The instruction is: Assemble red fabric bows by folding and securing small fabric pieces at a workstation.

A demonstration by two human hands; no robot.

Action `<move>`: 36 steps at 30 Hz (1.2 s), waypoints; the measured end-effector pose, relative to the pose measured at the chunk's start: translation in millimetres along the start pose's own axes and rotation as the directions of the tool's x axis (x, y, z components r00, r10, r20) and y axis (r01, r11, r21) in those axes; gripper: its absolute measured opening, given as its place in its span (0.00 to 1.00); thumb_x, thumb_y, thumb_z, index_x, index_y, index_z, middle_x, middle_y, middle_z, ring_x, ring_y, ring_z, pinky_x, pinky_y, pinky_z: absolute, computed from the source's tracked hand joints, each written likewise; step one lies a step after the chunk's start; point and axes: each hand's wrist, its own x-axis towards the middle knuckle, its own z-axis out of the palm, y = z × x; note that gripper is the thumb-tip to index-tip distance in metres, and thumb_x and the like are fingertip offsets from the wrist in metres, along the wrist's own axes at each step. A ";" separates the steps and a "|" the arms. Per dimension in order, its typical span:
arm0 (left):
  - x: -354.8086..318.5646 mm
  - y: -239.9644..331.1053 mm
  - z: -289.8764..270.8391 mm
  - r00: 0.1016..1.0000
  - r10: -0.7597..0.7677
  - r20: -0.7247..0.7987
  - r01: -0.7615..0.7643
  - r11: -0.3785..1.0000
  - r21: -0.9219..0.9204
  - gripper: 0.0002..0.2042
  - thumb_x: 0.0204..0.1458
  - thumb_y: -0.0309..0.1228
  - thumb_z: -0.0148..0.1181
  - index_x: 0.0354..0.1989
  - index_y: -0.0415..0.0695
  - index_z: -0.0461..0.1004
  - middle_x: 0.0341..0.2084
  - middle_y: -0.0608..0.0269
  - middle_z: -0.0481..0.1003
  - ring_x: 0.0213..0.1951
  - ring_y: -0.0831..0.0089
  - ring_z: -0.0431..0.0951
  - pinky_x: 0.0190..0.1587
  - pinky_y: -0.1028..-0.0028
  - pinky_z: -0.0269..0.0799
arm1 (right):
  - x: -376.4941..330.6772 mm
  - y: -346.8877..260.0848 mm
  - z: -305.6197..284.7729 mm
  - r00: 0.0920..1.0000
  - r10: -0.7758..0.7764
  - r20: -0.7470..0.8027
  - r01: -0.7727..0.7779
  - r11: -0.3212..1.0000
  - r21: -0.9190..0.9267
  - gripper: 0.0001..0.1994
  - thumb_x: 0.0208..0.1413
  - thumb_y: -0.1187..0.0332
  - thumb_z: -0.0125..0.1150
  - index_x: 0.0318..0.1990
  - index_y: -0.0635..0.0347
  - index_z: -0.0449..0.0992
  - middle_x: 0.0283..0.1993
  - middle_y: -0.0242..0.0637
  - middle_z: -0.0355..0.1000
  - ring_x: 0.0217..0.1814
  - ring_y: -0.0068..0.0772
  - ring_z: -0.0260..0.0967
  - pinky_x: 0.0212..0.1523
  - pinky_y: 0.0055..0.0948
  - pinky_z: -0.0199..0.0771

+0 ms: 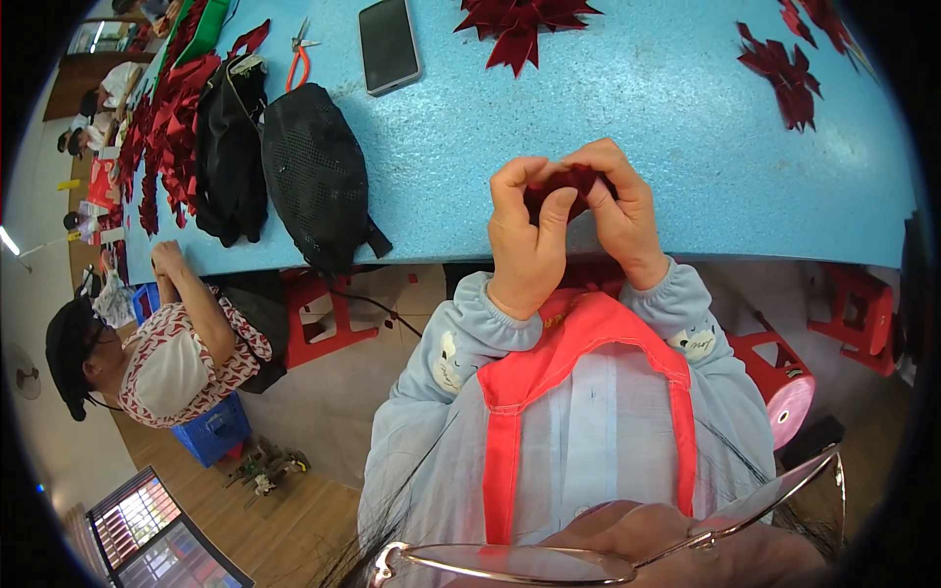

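Head view: both hands meet at the near edge of the blue desk (627,118), the left hand (527,240) and right hand (619,211) pinched together on a small dark red piece (567,184) held between their fingers. Left of them lie two black bags (314,171). Beyond the hands lie a dark phone (389,44) and red paper flowers (520,24); orange-handled pliers (300,59) lie farther left.

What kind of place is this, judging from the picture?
Probably a small handcraft workshop. A long blue table carries many dark red flower-shaped pieces, orange-handled pliers lie on it, and another person sits working at the same table beside red plastic stools.
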 end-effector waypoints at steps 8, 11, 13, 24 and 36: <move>1.6 4.4 -15.7 0.899 -0.379 0.221 0.435 0.835 -0.337 0.12 0.55 0.23 0.49 0.47 0.37 0.63 0.37 0.60 0.72 0.32 0.79 0.71 0.32 0.80 0.68 | -4.3 11.5 -8.7 0.961 0.275 -0.038 -0.226 0.852 0.472 0.08 0.58 0.72 0.47 0.45 0.58 0.65 0.39 0.28 0.65 0.33 0.15 0.61 0.29 0.14 0.62; 0.5 0.4 -17.1 0.937 -0.301 0.178 0.339 0.909 -0.243 0.12 0.55 0.24 0.50 0.47 0.38 0.63 0.37 0.60 0.72 0.31 0.79 0.71 0.32 0.79 0.68 | -2.7 9.1 -9.3 0.976 0.218 -0.018 -0.181 0.851 0.492 0.07 0.58 0.73 0.47 0.44 0.58 0.65 0.40 0.29 0.64 0.34 0.15 0.61 0.28 0.13 0.62; 0.2 4.1 -15.9 0.951 -0.262 0.163 0.292 0.936 -0.195 0.12 0.55 0.24 0.51 0.47 0.38 0.63 0.37 0.60 0.72 0.31 0.79 0.71 0.32 0.79 0.68 | -3.3 6.4 -8.9 0.974 0.228 -0.015 -0.198 0.877 0.437 0.07 0.58 0.74 0.46 0.43 0.58 0.65 0.41 0.29 0.64 0.34 0.15 0.62 0.30 0.14 0.63; 1.2 2.7 -4.5 0.831 -0.460 0.313 0.548 0.584 -0.599 0.11 0.51 0.21 0.54 0.43 0.38 0.66 0.29 0.63 0.71 0.26 0.80 0.68 0.27 0.81 0.66 | -5.2 6.3 5.1 0.925 0.200 -0.324 -0.093 0.944 0.317 0.09 0.59 0.77 0.41 0.43 0.58 0.66 0.41 0.29 0.65 0.38 0.18 0.63 0.38 0.18 0.65; 3.9 -3.7 -18.6 0.923 -0.363 0.127 0.385 0.882 -0.273 0.07 0.50 0.24 0.57 0.37 0.37 0.73 0.26 0.67 0.71 0.25 0.82 0.70 0.28 0.82 0.66 | 2.8 12.8 -4.6 0.890 0.396 -0.226 -0.219 0.806 0.550 0.09 0.59 0.75 0.40 0.45 0.58 0.66 0.40 0.32 0.67 0.36 0.21 0.66 0.35 0.21 0.68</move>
